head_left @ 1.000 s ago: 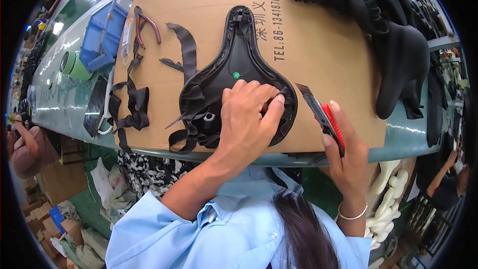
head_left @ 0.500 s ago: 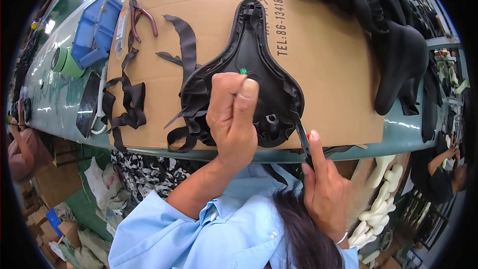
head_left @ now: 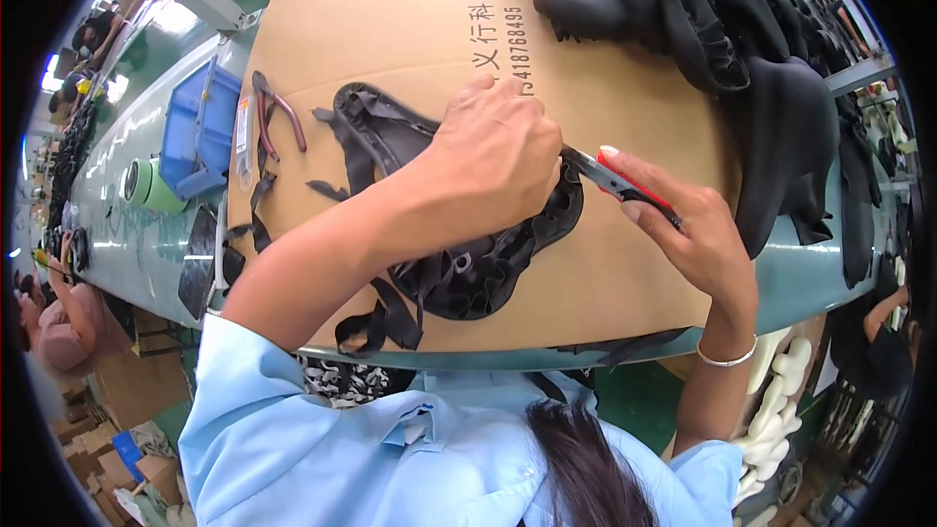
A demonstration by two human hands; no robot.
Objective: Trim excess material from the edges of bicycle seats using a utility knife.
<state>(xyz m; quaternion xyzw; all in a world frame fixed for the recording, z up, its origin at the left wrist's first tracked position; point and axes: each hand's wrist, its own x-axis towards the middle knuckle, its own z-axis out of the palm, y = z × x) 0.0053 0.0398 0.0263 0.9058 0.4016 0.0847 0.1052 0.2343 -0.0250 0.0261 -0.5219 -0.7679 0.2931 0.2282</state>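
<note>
A black bicycle saddle (head_left: 464,278) lies underside up on the cardboard, its nose pointing to the far left and its wide end near me. Loose, ruffled black cover material runs along its rim. My left hand (head_left: 503,151) is closed at the saddle's right side, apparently on the cover edge; its fingertips are hidden. In my right hand (head_left: 698,229) is a utility knife (head_left: 615,179) with red and grey on its handle. The knife's front end meets the black material beside my left knuckles. My left forearm crosses over the saddle and hides its middle.
The cardboard sheet (head_left: 625,283) covers the green table (head_left: 791,283). Cutting pliers (head_left: 283,117), a blue bin (head_left: 195,137) and a light-green roll (head_left: 156,185) stand left. Black strips (head_left: 386,322) lie near the saddle. More black saddles (head_left: 795,137) are piled at the right.
The saddle has turned, its nose swinging left. My left hand has moved away and to the right, to the saddle's side. My right hand has risen with the knife; the green-topped thing has gone from view.
</note>
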